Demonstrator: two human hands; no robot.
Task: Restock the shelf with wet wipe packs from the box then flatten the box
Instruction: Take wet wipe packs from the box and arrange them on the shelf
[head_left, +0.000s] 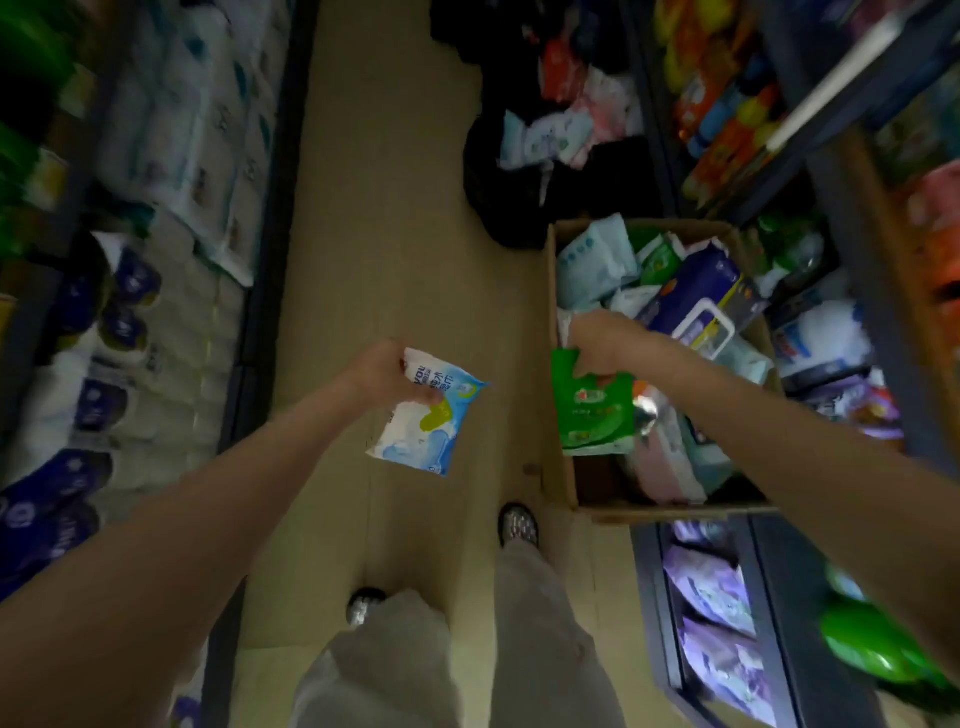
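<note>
A brown cardboard box (563, 467) stands on the aisle floor at the right, packed with several wipe packs in white, blue, pink and green. My left hand (387, 374) grips a blue and white wet wipe pack (423, 426) by its top edge, held over the floor left of the box. My right hand (602, 345) reaches over the box's left wall and holds a green wet wipe pack (592, 415) by its upper edge, partly lifted out of the box.
Shelves of tissue and paper packs (171, 156) line the left side of the aisle. At the right, shelves (727, 130) hold bright packs and purple packs (711, 597). Black bags of loose packs (550, 135) sit on the floor beyond the box. My feet (517, 525) stand in the aisle.
</note>
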